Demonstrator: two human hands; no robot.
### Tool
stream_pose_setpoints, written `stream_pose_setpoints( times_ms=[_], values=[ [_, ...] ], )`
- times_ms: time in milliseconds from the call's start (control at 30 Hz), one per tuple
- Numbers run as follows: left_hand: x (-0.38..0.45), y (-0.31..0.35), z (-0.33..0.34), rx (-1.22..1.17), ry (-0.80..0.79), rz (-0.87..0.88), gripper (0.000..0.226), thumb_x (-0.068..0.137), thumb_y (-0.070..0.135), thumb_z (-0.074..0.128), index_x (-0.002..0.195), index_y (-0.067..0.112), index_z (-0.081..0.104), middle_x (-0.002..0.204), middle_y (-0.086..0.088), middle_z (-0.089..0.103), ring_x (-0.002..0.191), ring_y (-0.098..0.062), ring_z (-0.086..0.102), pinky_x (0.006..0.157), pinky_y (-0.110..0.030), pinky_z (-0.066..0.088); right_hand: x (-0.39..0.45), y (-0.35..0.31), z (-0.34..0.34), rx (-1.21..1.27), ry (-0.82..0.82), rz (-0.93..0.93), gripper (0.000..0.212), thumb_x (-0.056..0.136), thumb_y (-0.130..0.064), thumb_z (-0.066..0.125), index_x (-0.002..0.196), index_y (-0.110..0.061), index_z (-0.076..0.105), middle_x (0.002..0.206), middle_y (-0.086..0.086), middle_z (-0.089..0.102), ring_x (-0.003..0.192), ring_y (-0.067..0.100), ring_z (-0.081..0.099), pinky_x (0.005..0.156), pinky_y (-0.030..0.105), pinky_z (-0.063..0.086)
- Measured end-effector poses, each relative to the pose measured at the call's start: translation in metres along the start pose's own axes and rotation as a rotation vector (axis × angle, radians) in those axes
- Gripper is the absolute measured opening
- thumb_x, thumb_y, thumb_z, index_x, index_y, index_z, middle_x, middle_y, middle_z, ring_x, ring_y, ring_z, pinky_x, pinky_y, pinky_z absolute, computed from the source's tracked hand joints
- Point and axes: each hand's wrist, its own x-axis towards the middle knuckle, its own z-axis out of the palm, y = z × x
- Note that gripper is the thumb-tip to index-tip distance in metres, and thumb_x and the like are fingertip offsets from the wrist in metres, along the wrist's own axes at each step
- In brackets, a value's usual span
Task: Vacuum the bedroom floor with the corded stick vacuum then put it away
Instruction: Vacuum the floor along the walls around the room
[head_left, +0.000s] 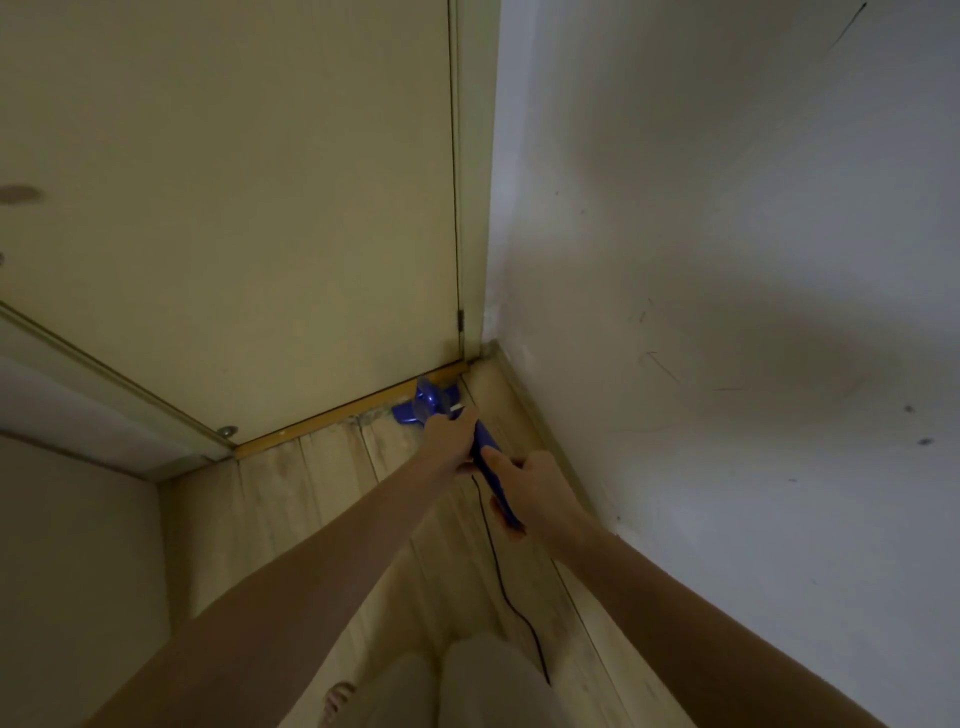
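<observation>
- From my remote seat the picture is dim, and most of the blue plastic stick vacuum is hidden behind the two hands; I see only parts of its body between and beyond them.
- Its blue floor head shows past the left hand, low in the corner, right by the amber wooden threshold strip under the cream door. I cannot tell whether the head touches the strip.
- A small pale part on the vacuum just above the left hand is too blurred for me to identify.
- The thin black power cord trails from under the hands down across the pale wood-plank floor; its far end is lost near the light trouser leg at the bottom edge.
- Bare toes peek out at the bottom, partly cut off by my left forearm.
- My left hand reaches furthest forward, arm stretched out straight, fingers wrapped round the vacuum's body.
- My right hand sits nearer to me, fingers curled round the blue handle end, thumb lying along it.
- The scuffed white wall runs close along the right side.
</observation>
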Motion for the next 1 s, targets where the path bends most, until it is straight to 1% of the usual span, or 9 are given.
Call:
stream_pose_setpoints(
  times_ms=[100,200,300,433,500,600,700,833,1000],
  values=[
    [-0.009,-0.008,-0.007,-0.009,0.007,0.008,0.021,0.1,0.021,0.048,0.108,0.002,0.052,0.083,-0.008,0.058,0.068,-0.019,0.058,0.057,-0.031,0.053,-0.005,0.009,0.008,0.014,-0.018,-0.018,0.043,0.099,-0.035,0.051,0.093,0.005,0.065,0.052,0.004,0.054,0.037,0.012,0.047,0.038,0.02,0.039],
    [-0.006,-0.01,-0.014,0.03,0.042,0.03,0.024,0.1,0.023,0.048,0.11,0.002,0.054,0.087,-0.011,0.059,0.068,-0.019,0.058,0.055,-0.032,0.052,-0.002,0.011,0.019,0.049,-0.04,-0.022,0.039,0.1,-0.034,0.049,0.085,-0.001,0.061,0.052,0.004,0.052,0.036,0.012,0.045,0.038,0.021,0.037],
    [0.001,-0.011,-0.026,0.104,0.094,0.061,0.028,0.099,0.028,0.05,0.094,0.002,0.059,0.093,-0.02,0.062,0.074,-0.026,0.058,0.071,-0.041,0.054,0.002,0.01,0.037,0.078,-0.036,-0.022,0.038,0.1,-0.034,0.049,0.077,-0.005,0.054,0.054,0.004,0.051,0.034,0.008,0.044,0.037,0.021,0.037],
    [0.005,-0.018,-0.061,0.093,0.141,0.105,0.023,0.095,0.023,0.052,0.081,0.005,0.057,0.095,-0.03,0.064,0.078,-0.032,0.061,0.075,-0.05,0.054,-0.008,0.002,0.065,0.081,-0.072,-0.029,0.038,0.101,-0.035,0.047,0.076,-0.005,0.053,0.055,0.004,0.051,0.033,0.006,0.044,0.037,0.018,0.036],
    [-0.008,-0.02,-0.083,0.037,0.154,0.093,0.02,0.094,0.019,0.053,0.079,0.007,0.057,0.093,-0.028,0.064,0.079,-0.033,0.062,0.077,-0.053,0.055,-0.018,-0.005,0.081,0.029,-0.083,-0.032,0.044,0.101,-0.036,0.046,0.072,-0.004,0.054,0.054,0.004,0.052,0.031,0.004,0.044,0.035,0.017,0.035],
    [-0.03,-0.023,-0.121,-0.035,0.203,0.086,0.018,0.092,0.02,0.058,0.084,0.005,0.063,0.089,-0.018,0.068,0.074,-0.031,0.066,0.066,-0.042,0.058,-0.036,-0.018,0.114,0.057,-0.113,-0.023,0.042,0.101,-0.034,0.045,0.075,-0.003,0.055,0.054,0.006,0.051,0.027,0.005,0.043,0.032,0.016,0.032],
    [-0.049,-0.036,-0.159,-0.088,0.242,0.079,0.023,0.092,0.023,0.061,0.084,0.002,0.064,0.078,-0.012,0.066,0.061,-0.022,0.063,0.047,-0.027,0.047,-0.059,-0.023,0.151,0.072,-0.125,-0.011,0.036,0.102,-0.032,0.046,0.087,0.0,0.056,0.059,0.008,0.051,0.025,0.005,0.042,0.029,0.015,0.03],
    [-0.07,-0.064,-0.199,-0.152,0.249,0.068,0.021,0.092,0.021,0.062,0.081,0.003,0.065,0.069,-0.008,0.065,0.057,-0.018,0.062,0.045,-0.025,0.047,-0.087,-0.016,0.188,0.066,-0.156,0.018,0.037,0.1,-0.032,0.047,0.079,-0.003,0.055,0.057,0.007,0.052,0.029,0.008,0.044,0.032,0.016,0.032],
    [-0.076,-0.086,-0.242,-0.217,0.23,0.098,0.021,0.092,0.021,0.061,0.083,0.003,0.065,0.079,-0.011,0.065,0.066,-0.019,0.062,0.053,-0.029,0.053,-0.108,-0.018,0.23,0.042,-0.13,0.014,0.038,0.1,-0.033,0.048,0.077,-0.004,0.055,0.056,0.006,0.052,0.034,0.01,0.045,0.034,0.018,0.035]
  ],
)
